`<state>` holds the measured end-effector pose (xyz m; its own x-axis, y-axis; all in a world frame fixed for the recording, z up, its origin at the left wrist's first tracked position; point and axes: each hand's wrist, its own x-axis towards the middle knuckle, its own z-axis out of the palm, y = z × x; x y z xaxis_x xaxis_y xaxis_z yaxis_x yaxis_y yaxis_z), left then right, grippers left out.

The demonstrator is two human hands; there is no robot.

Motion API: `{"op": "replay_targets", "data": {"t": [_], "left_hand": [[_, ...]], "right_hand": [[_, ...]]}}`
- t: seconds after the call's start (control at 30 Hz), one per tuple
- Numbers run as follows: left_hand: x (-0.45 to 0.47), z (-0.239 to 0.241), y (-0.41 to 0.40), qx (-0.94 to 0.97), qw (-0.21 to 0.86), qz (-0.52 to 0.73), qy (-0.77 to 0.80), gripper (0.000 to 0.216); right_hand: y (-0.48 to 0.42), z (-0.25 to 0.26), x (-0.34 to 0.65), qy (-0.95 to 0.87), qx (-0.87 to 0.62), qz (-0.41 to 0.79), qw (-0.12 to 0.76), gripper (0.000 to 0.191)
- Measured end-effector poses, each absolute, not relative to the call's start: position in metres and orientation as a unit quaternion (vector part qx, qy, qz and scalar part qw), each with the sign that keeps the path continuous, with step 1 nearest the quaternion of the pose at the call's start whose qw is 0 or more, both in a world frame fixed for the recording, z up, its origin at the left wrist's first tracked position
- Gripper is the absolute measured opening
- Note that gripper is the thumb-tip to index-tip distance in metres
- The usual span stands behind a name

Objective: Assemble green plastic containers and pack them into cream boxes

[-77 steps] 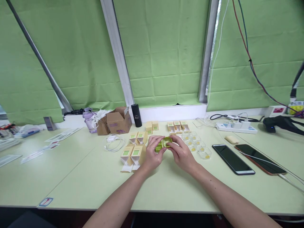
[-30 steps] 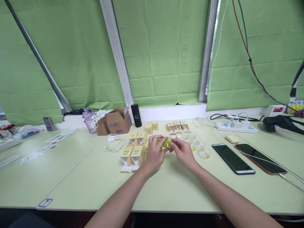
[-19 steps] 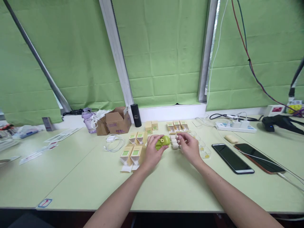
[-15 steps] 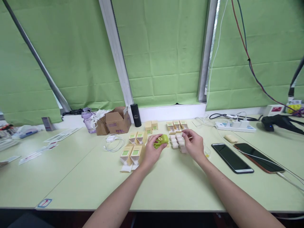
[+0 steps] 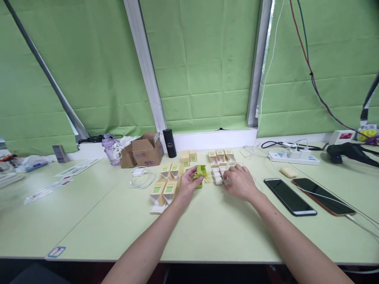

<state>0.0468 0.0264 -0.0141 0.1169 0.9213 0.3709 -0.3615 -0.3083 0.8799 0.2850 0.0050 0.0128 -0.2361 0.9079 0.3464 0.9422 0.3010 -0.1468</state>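
My left hand (image 5: 188,182) is closed around a green earbud case cover (image 5: 201,171), its lid part swung open from the lower part. My right hand (image 5: 240,181) reaches down over a cluster of small white earbud cases (image 5: 217,178), fingers curled onto one at the cluster's right side; the fingertips are partly hidden. Between the hands lie small yellow ring-like pieces (image 5: 207,178). Left of my left hand stand several small open cardboard boxes with green labels (image 5: 169,190). More such boxes (image 5: 221,157) stand in a row behind the white cases.
Two phones (image 5: 290,196) lie at the right, with a cream oval case (image 5: 288,172) behind them. A power strip (image 5: 294,157) and cables run along the back. A brown carton (image 5: 147,151), black cylinder (image 5: 169,143), purple bottle (image 5: 111,151) and white charger cable (image 5: 142,177) are at the left.
The green cover has turned in my left hand and now shows open. My right hand has moved down and slightly left onto the white cases, covering the right part of the cluster.
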Motion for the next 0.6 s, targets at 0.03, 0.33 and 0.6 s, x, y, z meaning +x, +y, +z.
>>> {"op": "replay_targets", "data": {"t": [0.03, 0.33, 0.6], "left_hand": [[0.0472, -0.0139, 0.0262, 0.527, 0.532, 0.611, 0.256, 0.057], [0.0423, -0.011, 0.0216, 0.476, 0.599, 0.611, 0.201, 0.063], [0.0408, -0.0094, 0.0201, 0.477, 0.611, 0.603, 0.19, 0.059]], "right_hand": [[0.0046, 0.0124, 0.2849, -0.787, -0.589, -0.049, 0.178, 0.021], [0.0037, 0.0084, 0.285, -0.791, -0.594, -0.083, 0.122, 0.021], [0.0008, 0.0088, 0.2821, -0.788, -0.602, -0.093, 0.084, 0.021]]}}
